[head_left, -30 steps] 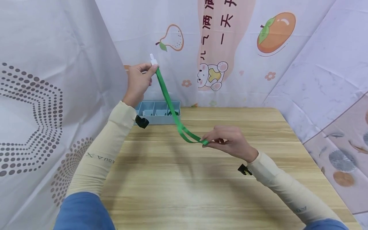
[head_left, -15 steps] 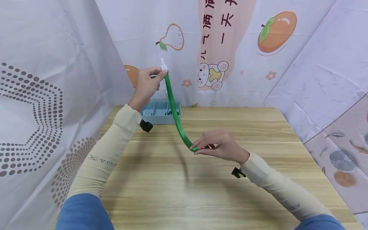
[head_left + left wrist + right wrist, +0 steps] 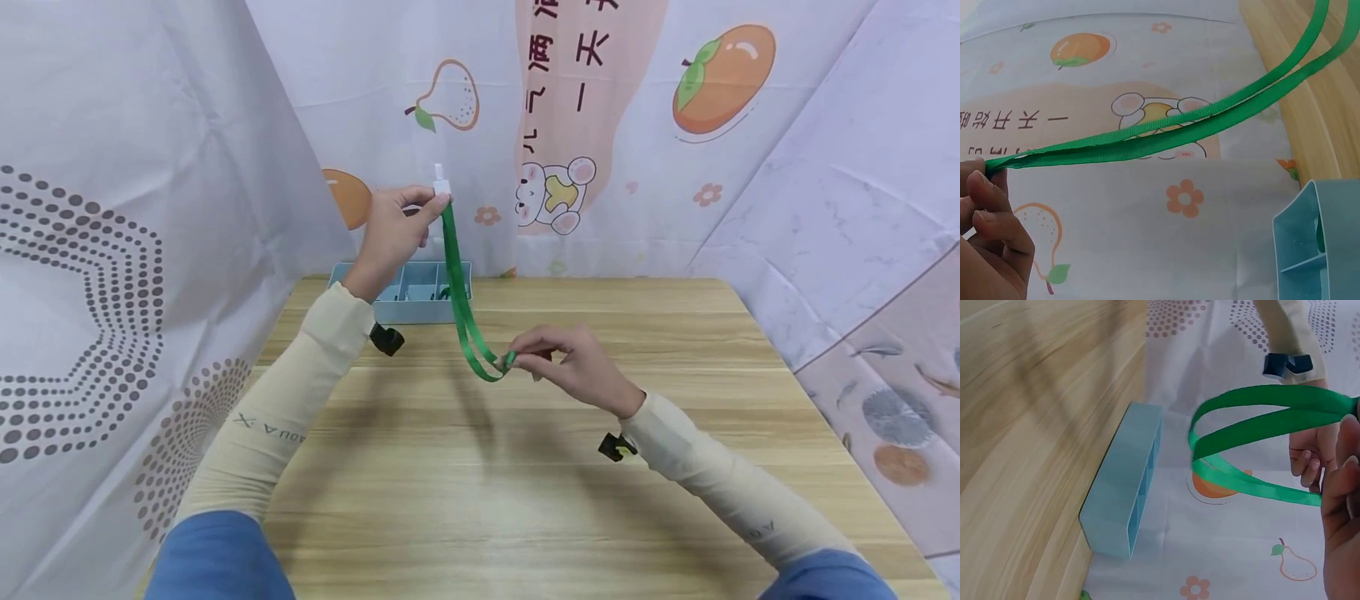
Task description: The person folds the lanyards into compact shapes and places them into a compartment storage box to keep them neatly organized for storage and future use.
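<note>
A green lanyard (image 3: pixel 458 283) with a white plastic clip (image 3: pixel 442 185) at its top hangs in the air between both hands. My left hand (image 3: pixel 395 233) pinches it just below the clip, thumb against fingers. Lower and to the right, my right hand (image 3: pixel 573 361) pinches the lanyard's other end between thumb and fingertips. Two strands of the band (image 3: pixel 1147 140) run side by side in the left wrist view and sag apart towards the lower end. In the right wrist view the band (image 3: pixel 1254 431) bows out in a loop from my right fingers.
At the back left of the wooden table (image 3: pixel 480 483) stands a light blue divided box (image 3: pixel 420 312), with small white and dark green items in its compartments. My left forearm partly covers it. Printed cloths (image 3: pixel 480 142) hang behind and beside the table.
My left hand has moved right and down with the clip. My right hand has moved left, and the two strands of the lanyard now sag more, with the hands closer together.
</note>
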Demonstrator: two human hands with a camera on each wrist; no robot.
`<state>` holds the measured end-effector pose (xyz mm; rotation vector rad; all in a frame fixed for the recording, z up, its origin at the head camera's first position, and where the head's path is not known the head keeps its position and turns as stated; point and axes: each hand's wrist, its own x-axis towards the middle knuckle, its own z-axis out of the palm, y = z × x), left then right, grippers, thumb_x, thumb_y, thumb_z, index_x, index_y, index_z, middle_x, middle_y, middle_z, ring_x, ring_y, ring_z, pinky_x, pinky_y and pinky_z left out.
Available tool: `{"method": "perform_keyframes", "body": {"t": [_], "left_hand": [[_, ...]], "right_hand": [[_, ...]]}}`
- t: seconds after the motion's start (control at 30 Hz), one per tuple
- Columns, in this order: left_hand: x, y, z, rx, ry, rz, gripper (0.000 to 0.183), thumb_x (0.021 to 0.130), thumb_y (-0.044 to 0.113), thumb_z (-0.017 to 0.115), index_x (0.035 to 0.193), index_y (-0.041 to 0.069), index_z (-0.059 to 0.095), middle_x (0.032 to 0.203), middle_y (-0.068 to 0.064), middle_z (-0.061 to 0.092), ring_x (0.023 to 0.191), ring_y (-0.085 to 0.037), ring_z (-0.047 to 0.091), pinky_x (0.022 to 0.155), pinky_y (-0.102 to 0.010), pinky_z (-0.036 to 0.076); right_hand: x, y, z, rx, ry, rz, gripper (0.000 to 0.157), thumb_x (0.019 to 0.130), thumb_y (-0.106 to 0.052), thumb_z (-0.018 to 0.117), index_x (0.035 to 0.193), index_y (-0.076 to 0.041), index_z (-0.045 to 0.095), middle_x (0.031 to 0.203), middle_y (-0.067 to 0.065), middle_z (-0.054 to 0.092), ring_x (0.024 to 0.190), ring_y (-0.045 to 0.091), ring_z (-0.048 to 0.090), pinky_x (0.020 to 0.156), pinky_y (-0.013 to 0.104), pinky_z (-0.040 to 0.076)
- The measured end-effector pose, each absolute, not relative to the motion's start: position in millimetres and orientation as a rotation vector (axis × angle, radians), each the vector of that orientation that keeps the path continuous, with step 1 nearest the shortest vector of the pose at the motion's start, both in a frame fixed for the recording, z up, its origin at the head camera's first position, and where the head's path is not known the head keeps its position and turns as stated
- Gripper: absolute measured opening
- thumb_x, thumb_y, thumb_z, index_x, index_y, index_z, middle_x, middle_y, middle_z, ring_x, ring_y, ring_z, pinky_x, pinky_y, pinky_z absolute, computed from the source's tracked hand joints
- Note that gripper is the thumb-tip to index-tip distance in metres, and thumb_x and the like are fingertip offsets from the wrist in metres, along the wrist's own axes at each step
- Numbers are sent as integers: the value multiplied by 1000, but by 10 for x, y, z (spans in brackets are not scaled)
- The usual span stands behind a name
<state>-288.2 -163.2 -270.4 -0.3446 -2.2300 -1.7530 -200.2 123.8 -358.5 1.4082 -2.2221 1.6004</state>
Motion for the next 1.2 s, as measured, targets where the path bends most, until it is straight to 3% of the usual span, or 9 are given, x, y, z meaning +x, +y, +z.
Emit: {"method": "perform_keyframes", "body": {"t": [0.2,0.37,0.6,0.73,0.87,1.0,1.2], "left_hand": [[-2823,-1537,-2782,-396,-2244,-1782,29,100,31,71,114,7,77,91,-8,62,59,-19,46,55,-26,41],[-2751,-1452,-2839,-469,-2272,-1756,30,101,30,70,114,5,77,80,-10,57,58,-21,46,52,-27,39],[-2677,-1357,-2870,-549,-2284,-1747,26,101,29,69,112,8,78,88,-9,62,56,-22,45,50,-27,38],[-2614,-1310,-2868,-585,-2309,-1726,23,102,29,68,112,10,78,93,-7,65,57,-22,45,49,-28,37],[-2541,-1261,-2886,-616,-2359,-1694,24,102,31,67,113,12,78,79,-12,60,55,-22,45,48,-29,36],[-2501,-1225,-2935,-675,-2361,-1688,23,103,26,67,114,10,78,64,-14,50,53,-23,45,47,-29,37],[-2472,-1178,-2995,-767,-2350,-1669,19,103,17,66,112,4,77,74,-8,55,55,-23,47,50,-29,40]], "right_hand": [[-2083,1195,-3477,1270,-2284,1676,18,91,-5,79,107,-13,78,98,-2,75,66,18,54,56,25,44],[-2140,1158,-3400,1226,-2324,1758,30,90,-9,82,119,-14,77,94,1,73,65,22,50,56,26,39],[-2209,1134,-3324,1209,-2317,1799,13,93,-7,78,104,-14,80,94,5,73,67,21,45,55,25,36],[-2264,1100,-3238,1103,-2316,1834,8,93,-14,79,101,-13,78,84,6,66,62,19,41,52,25,33],[-2319,1075,-3158,977,-2328,1887,12,92,-19,82,100,-11,77,82,6,60,59,17,39,51,27,31],[-2391,1045,-3120,880,-2307,1937,17,90,-20,83,101,-9,75,91,7,69,63,18,44,53,26,35],[-2491,1000,-3107,808,-2209,2054,35,89,-13,84,120,-8,67,92,9,74,63,16,46,53,23,35]]}}
